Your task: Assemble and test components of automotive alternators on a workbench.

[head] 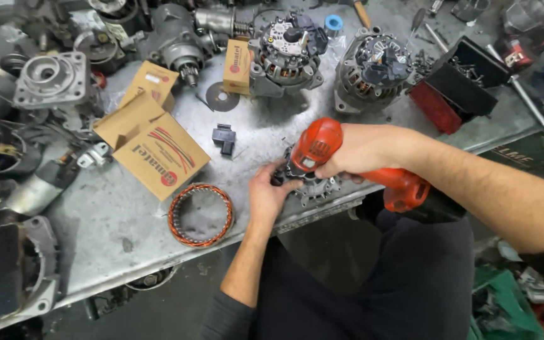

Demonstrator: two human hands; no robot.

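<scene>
Head view shows the right hand [360, 151] wrapped tight round an orange cordless drill [322, 148], its long axis slanting from the battery end at lower right up to the nose at left, tip down onto a grey alternator housing [313, 186] at the bench's near edge. The left hand [269, 192] grips that housing's left side. A copper-wound stator ring [200, 215] lies just left. A black tray [467, 79] holds small metal parts; an open cardboard box [152, 148] shows no contents.

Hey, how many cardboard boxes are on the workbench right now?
3. A large open box at left-centre, a smaller box just behind it, and a small upright box beside the rear alternator. Clutter may hide others.
</scene>
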